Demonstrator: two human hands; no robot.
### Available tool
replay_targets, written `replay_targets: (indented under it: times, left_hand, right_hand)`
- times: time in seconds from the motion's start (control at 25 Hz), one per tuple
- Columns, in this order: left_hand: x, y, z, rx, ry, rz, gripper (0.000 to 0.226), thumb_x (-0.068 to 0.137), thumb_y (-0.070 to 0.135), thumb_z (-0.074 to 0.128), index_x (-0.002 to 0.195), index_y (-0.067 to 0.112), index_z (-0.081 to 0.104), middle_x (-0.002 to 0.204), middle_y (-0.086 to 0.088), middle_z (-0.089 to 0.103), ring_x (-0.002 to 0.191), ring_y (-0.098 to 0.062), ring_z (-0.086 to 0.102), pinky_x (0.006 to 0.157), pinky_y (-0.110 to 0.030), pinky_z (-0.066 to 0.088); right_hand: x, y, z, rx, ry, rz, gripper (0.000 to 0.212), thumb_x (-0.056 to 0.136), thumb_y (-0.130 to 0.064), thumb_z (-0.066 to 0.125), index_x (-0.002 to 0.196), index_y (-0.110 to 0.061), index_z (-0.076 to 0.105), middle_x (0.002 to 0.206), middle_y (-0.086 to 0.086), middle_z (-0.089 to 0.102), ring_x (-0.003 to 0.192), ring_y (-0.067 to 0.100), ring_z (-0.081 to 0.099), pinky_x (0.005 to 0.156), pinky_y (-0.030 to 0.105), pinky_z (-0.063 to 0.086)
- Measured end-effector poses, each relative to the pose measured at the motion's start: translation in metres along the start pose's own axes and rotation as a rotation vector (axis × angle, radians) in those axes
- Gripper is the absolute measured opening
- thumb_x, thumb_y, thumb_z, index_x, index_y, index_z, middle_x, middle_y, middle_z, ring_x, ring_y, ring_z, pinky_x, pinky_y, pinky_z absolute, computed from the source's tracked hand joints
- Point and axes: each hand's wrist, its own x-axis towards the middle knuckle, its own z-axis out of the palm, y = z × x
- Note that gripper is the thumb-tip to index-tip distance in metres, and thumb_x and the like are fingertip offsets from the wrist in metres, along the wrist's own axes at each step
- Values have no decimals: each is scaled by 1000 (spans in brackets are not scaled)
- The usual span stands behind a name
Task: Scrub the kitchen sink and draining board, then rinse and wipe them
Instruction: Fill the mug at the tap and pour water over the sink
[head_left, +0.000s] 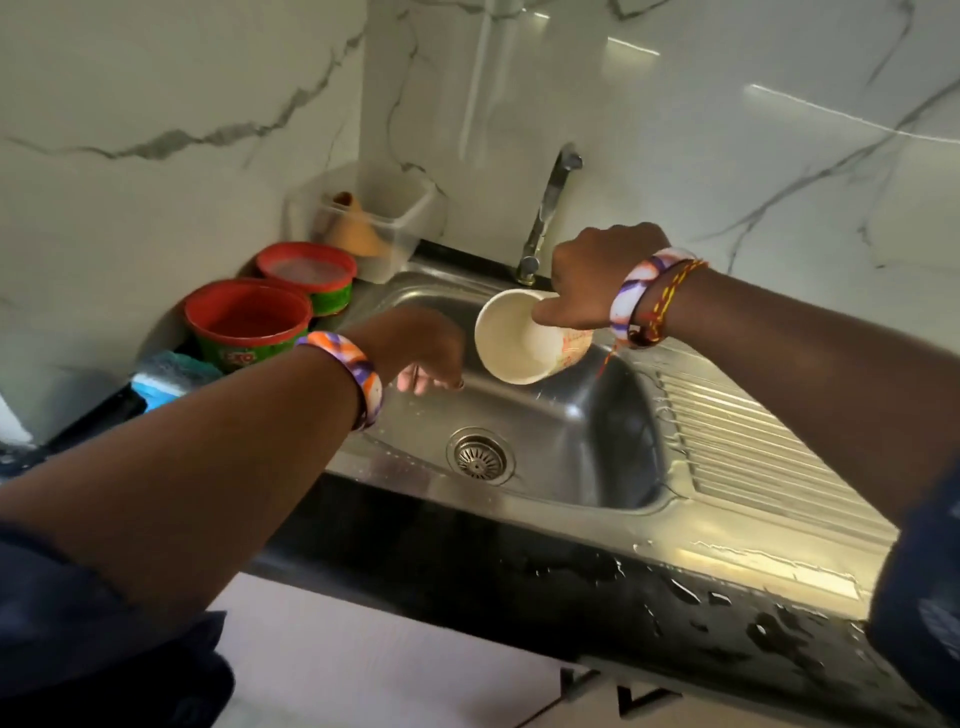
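Rinsing step, by the look: right hand (587, 280) grips the tipped white paper cup (524, 338) over the stainless-steel sink basin (571, 441); left hand (421, 348) fingers relaxed, empty. Next, probably a refill.

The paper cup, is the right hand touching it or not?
Touching. The head view shows the right hand gripping the paper cup by its side, thumb across it, tilted over the sink.

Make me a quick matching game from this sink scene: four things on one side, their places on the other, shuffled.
Things:
1. paper cup
2. drain strainer
3. blue sponge
4. clear plastic box

Places:
A. on the counter in front of the red-rimmed tubs
B. in the corner against the wall
C. tipped on its side in the right hand
D. in the floor of the sink

Pairs: 1-C, 2-D, 3-A, 4-B
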Motion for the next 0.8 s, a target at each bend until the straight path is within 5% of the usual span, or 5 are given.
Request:
replay_targets:
  times: [0.24,0.4,0.52,0.64,0.8]
  left_hand:
    - [77,12,-49,-30,226,3,40,93,38,51,112,4,60,91,-7,64,79,-20,59,71,-29,47]
    - [146,37,-97,-459,304,82,47,97,45,40,115,5,56,105,-14,59,97,-26,59,75,-31,44]
    - [201,56,-122,-631,403,21,51,96,47,40,118,3,51,104,-13,55,100,-27,56,80,-35,44]
    - [252,60,-129,-714,367,-75,54,95,49,43,121,2,49,109,-14,57,103,-28,59,82,-36,49]
    - [283,42,-127,-1105,316,-105,39,97,28,49,121,-2,52,91,-16,66,75,-23,67,66,-29,53]
  right_hand:
    - [39,54,76,581,-140,203,44,86,-46,53,55,-16,49,57,-2,46,60,20,46,48,19,29]
    - [64,83,162,1158,-183,521,34,75,-46,68,65,-14,67,62,1,61,60,17,54,54,24,39]
    - [93,91,206,1263,-221,577,39,76,-50,67,93,-15,73,79,1,65,62,9,56,58,22,42]
    - [117,83,230,1431,-230,618,36,80,-46,64,99,-16,71,75,-3,64,63,9,56,61,23,44]
    - [140,73,240,1466,-225,590,40,80,-51,58,99,-19,71,89,1,70,85,18,65,73,27,46]
